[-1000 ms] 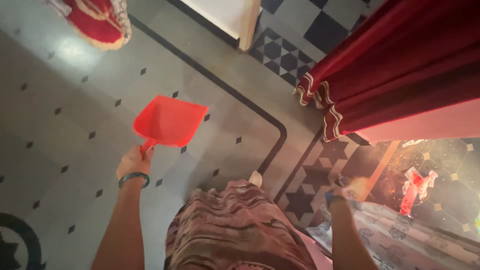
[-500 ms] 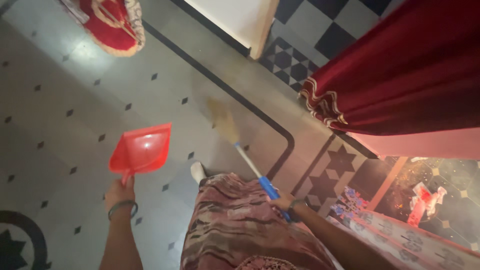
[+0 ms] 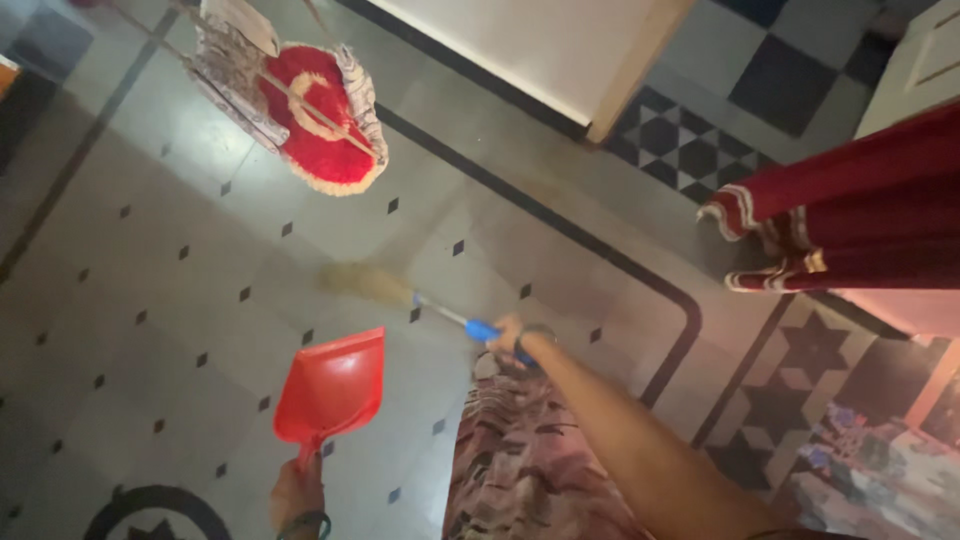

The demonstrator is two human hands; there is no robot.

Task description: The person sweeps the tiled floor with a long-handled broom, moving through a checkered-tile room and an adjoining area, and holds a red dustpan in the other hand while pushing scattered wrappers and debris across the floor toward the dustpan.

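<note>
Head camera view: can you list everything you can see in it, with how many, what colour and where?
dustpan: one, red, low at centre left, held above the floor
broom: one, straw-coloured blurred bristles, blue grip, over the middle of the floor
floor: grey tiles with small dark diamonds and a dark border line
round cloth piece: one, red with pale fringe, upper left
curtain: one, dark red with pale trim, right
patterned garment: one, brown and pink stripes, bottom centre
left hand: grips the dustpan's handle, bottom left
right hand: grips the broom's blue handle, centre
</note>
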